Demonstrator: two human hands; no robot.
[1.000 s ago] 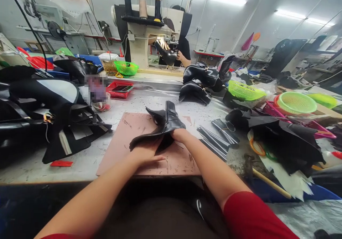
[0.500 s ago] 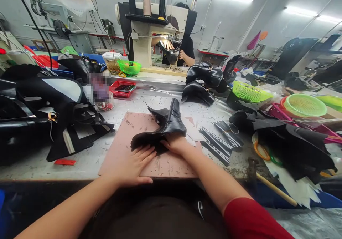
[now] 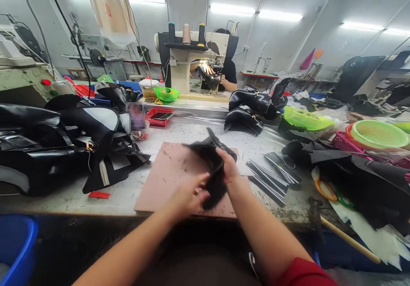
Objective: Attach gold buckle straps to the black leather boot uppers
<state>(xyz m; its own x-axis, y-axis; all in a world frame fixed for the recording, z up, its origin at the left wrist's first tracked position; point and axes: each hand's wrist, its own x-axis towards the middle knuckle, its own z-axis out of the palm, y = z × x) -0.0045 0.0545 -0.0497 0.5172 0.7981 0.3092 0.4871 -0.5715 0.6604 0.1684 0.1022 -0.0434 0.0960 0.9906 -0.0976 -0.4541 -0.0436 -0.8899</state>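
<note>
A black leather boot upper [image 3: 215, 162], blurred by motion, is tilted above the pinkish board [image 3: 156, 183] on the bench. My right hand [image 3: 231, 168] grips its right side, thumb and fingers closed on the leather. Smeared by motion, my left hand [image 3: 192, 195] is at the upper's lower left edge with its fingers partly bent; whether they hold the leather is not clear. Black strips with white lines [image 3: 267, 179] lie to the right of the board.
Black boot uppers [image 3: 245, 121] lie at the back, and more black pieces [image 3: 117, 170] on the left. A hammer [image 3: 347, 237] and green basket [image 3: 370, 134] are at right. Red tray [image 3: 159, 117] sits behind the board. Beyond, a co-worker's hand [image 3: 208, 69] is at a sewing machine [image 3: 181, 70].
The boot upper has been lifted and turned from lying on the board. My right hand has moved up its right side; my left hand has shifted right and its fingers have bent.
</note>
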